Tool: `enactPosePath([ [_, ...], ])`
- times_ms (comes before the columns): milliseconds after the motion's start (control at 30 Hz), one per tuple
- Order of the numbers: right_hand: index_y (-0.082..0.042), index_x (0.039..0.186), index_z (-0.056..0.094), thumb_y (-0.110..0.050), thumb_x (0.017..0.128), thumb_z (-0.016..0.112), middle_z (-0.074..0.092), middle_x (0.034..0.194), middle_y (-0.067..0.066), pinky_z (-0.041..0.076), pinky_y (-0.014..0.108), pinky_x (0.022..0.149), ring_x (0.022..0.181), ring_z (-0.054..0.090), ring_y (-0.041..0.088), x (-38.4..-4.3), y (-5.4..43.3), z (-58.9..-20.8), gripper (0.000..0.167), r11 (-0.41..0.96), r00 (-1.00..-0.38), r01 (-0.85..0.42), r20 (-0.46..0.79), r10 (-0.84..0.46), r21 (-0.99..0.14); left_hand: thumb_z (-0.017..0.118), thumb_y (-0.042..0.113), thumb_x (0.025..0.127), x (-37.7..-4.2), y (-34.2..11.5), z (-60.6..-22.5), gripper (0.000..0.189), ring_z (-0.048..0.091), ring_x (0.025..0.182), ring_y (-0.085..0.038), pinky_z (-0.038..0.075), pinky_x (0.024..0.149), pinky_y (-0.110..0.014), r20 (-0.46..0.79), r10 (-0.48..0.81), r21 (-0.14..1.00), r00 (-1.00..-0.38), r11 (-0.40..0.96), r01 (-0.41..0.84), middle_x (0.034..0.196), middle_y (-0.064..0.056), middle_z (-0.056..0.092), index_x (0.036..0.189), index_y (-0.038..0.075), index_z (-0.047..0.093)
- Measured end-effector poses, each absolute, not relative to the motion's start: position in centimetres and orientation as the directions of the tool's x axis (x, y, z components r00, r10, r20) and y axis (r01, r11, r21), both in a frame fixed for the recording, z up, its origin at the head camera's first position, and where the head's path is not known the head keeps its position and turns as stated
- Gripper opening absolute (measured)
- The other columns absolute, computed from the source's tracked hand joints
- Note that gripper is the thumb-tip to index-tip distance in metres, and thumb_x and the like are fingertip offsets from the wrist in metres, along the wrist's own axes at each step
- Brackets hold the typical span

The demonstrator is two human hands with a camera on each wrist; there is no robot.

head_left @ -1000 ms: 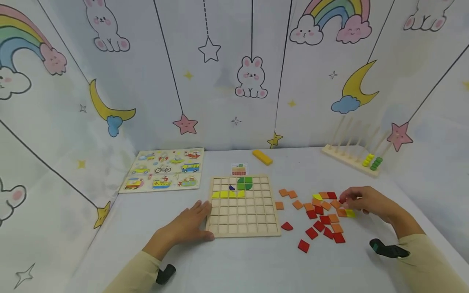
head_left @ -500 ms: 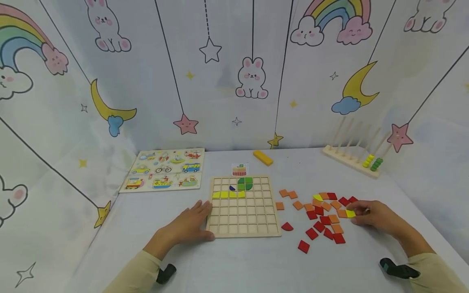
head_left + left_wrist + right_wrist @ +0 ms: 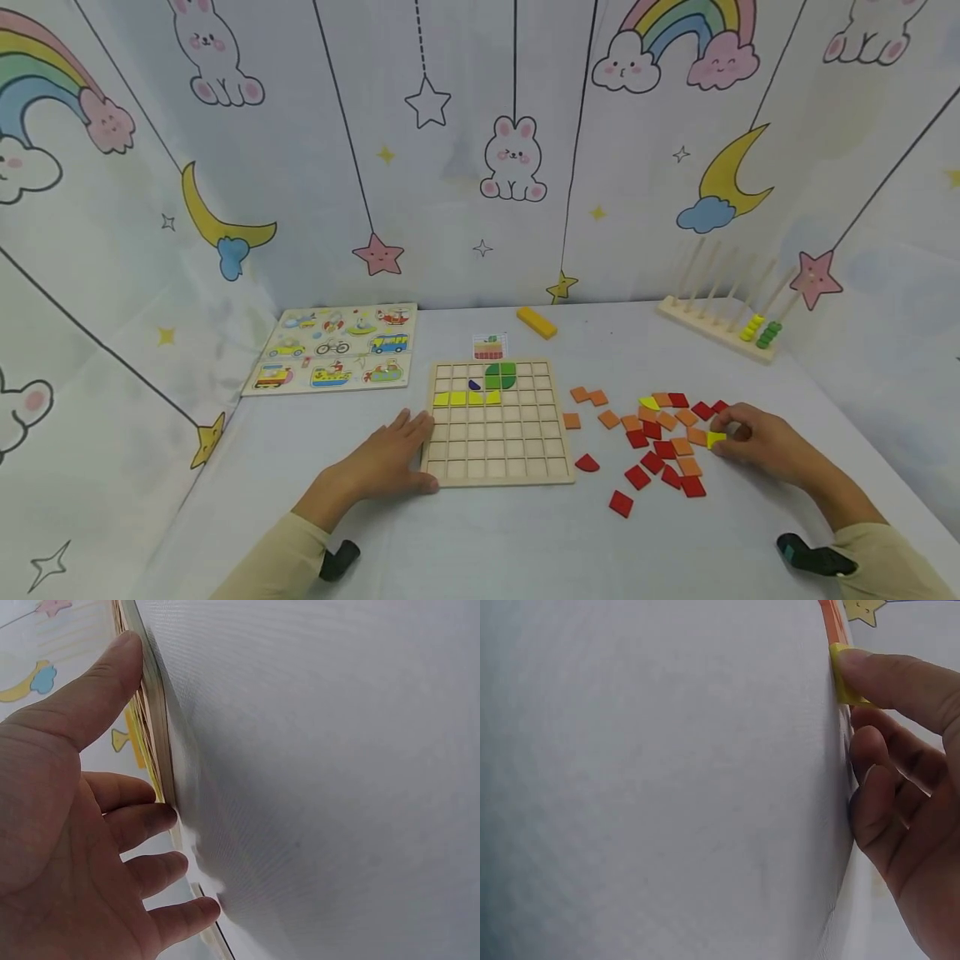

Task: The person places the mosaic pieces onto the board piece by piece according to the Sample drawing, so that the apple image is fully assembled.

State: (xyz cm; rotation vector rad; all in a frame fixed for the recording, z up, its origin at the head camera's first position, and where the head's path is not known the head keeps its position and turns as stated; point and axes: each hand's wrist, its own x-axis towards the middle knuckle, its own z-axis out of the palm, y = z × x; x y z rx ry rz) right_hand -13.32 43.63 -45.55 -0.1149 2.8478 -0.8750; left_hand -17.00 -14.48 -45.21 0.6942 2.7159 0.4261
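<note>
My right hand [image 3: 768, 446] pinches a yellow tile [image 3: 715, 439] between thumb and fingers at the right end of a scatter of tiles. In the right wrist view the thumb lies on that yellow tile [image 3: 841, 682], which is tilted up from the table, and the other fingers are curled. My left hand [image 3: 378, 462] rests with fairly straight fingers against the left edge of a wooden grid board [image 3: 495, 450]. On the board sit a row of yellow tiles [image 3: 459, 398], several green tiles [image 3: 501, 376] forming a rounded shape, and a small dark blue piece [image 3: 474, 384].
Orange tiles [image 3: 608, 419] and red tiles [image 3: 637, 477] lie loose right of the board. Behind it are a small picture card [image 3: 490, 347] and a yellow block [image 3: 536, 322]. A vehicle puzzle [image 3: 333, 348] lies at back left, a wooden bead-peg stand [image 3: 716, 331] at back right.
My right hand has let go of a red tile at the scatter's far right, come nearer and taken hold of the yellow tile. The left hand stays on the board's edge.
</note>
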Motion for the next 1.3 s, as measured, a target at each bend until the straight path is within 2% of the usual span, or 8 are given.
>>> enactPosePath([
  [200, -0.007, 0.112, 0.057, -0.025, 0.098, 0.070, 0.067, 0.102, 0.008, 0.055, 0.026, 0.066, 0.081, 0.061, 0.020, -13.3, 44.0, -45.4, 0.026, 0.744, -0.981, 0.036, -0.166, -0.102, -0.667, 0.079, 0.054, 0.084, -17.0, -14.5, -45.3, 0.097, 0.020, 0.155, -0.038, 0.027, 0.120, -0.062, -0.223, 0.507, 0.357, -0.833, 0.837, 0.414, 0.166, -0.008, 0.032, 0.159, 0.009, 0.036],
  [367, 0.001, 0.131, 0.049, -0.035, 0.108, 0.053, 0.071, 0.102, 0.013, 0.058, 0.029, 0.065, 0.077, 0.066, 0.022, -13.6, 44.1, -45.2, 0.043, 0.616, -0.988, 0.113, -0.156, -0.017, -0.779, 0.078, 0.055, 0.084, -17.0, -14.5, -45.4, 0.097, 0.020, 0.155, -0.037, 0.027, 0.121, -0.061, -0.221, 0.506, 0.355, -0.834, 0.838, 0.414, 0.166, -0.008, 0.032, 0.159, 0.009, 0.036],
  [433, 0.003, 0.139, 0.047, -0.038, 0.108, 0.051, 0.071, 0.102, 0.007, 0.060, 0.026, 0.068, 0.078, 0.066, 0.019, -13.9, 44.0, -45.3, 0.052, 0.559, -0.988, 0.147, -0.152, 0.038, -0.816, 0.078, 0.055, 0.084, -17.0, -14.5, -45.4, 0.097, 0.020, 0.155, -0.037, 0.027, 0.121, -0.061, -0.221, 0.505, 0.352, -0.834, 0.839, 0.415, 0.166, -0.008, 0.032, 0.159, 0.009, 0.036],
  [600, -0.009, 0.135, 0.060, -0.030, 0.103, 0.062, 0.073, 0.099, -0.011, 0.060, 0.020, 0.076, 0.084, 0.070, 0.009, -14.5, 43.7, -45.2, 0.039, 0.207, -0.982, 0.174, -0.155, 0.104, -0.963, 0.079, 0.054, 0.084, -16.9, -14.4, -45.1, 0.097, 0.020, 0.155, -0.037, 0.026, 0.121, -0.061, -0.224, 0.500, 0.354, -0.836, 0.842, 0.408, 0.166, -0.008, 0.032, 0.159, 0.009, 0.036],
  [767, -0.020, 0.131, 0.065, -0.021, 0.101, 0.066, 0.075, 0.102, -0.010, 0.059, 0.021, 0.082, 0.092, 0.074, 0.009, -15.4, 42.6, -44.4, 0.030, -0.062, -0.981, 0.180, -0.184, 0.068, -0.982, 0.079, 0.053, 0.084, -16.8, -14.4, -44.9, 0.097, 0.020, 0.156, -0.036, 0.026, 0.121, -0.061, -0.232, 0.494, 0.354, -0.838, 0.845, 0.400, 0.166, -0.007, 0.031, 0.159, 0.009, 0.035],
  [1033, -0.007, 0.144, 0.054, -0.021, 0.102, 0.065, 0.075, 0.099, -0.008, 0.059, 0.023, 0.083, 0.090, 0.076, 0.013, -17.7, 37.3, -43.3, 0.046, -0.041, -0.972, 0.224, -0.226, 0.056, -0.974, 0.079, 0.052, 0.085, -16.7, -14.4, -44.7, 0.096, 0.020, 0.155, -0.037, 0.026, 0.120, -0.062, -0.226, 0.499, 0.352, -0.836, 0.842, 0.408, 0.166, -0.009, 0.032, 0.159, 0.008, 0.036],
  [1167, -0.002, 0.154, 0.040, -0.024, 0.102, 0.065, 0.070, 0.106, -0.009, 0.056, 0.028, 0.094, 0.101, 0.073, 0.012, -18.9, 34.1, -42.8, 0.063, 0.097, -0.971, 0.239, -0.238, 0.031, -0.966, 0.079, 0.051, 0.085, -16.6, -14.4, -44.7, 0.096, 0.021, 0.155, -0.037, 0.026, 0.121, -0.062, -0.227, 0.502, 0.352, -0.835, 0.841, 0.410, 0.166, -0.009, 0.032, 0.159, 0.008, 0.035],
  [1300, -0.001, 0.153, 0.042, -0.024, 0.101, 0.067, 0.063, 0.118, 0.005, 0.054, 0.033, 0.100, 0.109, 0.070, 0.015, -19.9, 31.0, -42.5, 0.063, 0.242, -0.980, 0.192, -0.197, 0.004, -0.951, 0.079, 0.051, 0.085, -16.6, -14.4, -44.6, 0.096, 0.021, 0.155, -0.037, 0.027, 0.120, -0.062, -0.223, 0.499, 0.354, -0.837, 0.842, 0.408, 0.166, -0.010, 0.033, 0.159, 0.007, 0.036],
])
